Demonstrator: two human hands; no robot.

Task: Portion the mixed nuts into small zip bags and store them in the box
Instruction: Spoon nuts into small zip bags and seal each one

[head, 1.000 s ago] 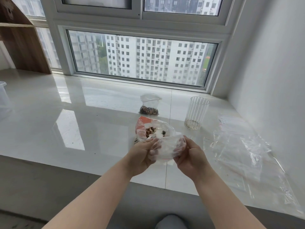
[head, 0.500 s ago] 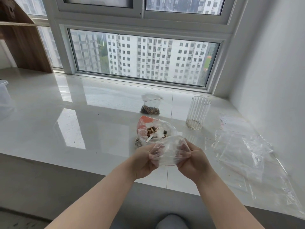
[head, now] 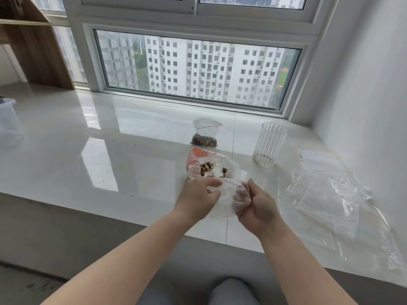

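Note:
A small empty zip bag [head: 228, 200] with a red seal line hangs between my hands, just in front of the big nut bag. My left hand [head: 197, 200] pinches its left edge with thumb and fingers. My right hand [head: 258, 206] grips its right side, fingers curled behind the plastic. The big bag of mixed nuts [head: 211, 167], clear with an orange patch, stands open on the white sill. Behind it sits a small filled zip bag [head: 204, 134] with nuts at its bottom. A clear plastic box [head: 6, 119] is at the far left edge.
A ribbed clear glass [head: 269, 144] stands right of the nut bag. Several empty zip bags [head: 328, 197] lie spread on the right part of the sill beside the white wall. A wooden shelf [head: 33, 45] is at the back left. The window runs along the back.
The small empty bag has shifted a little right and nearer to me. My left fingers have moved along its left edge; my right hand has curled further round its right side.

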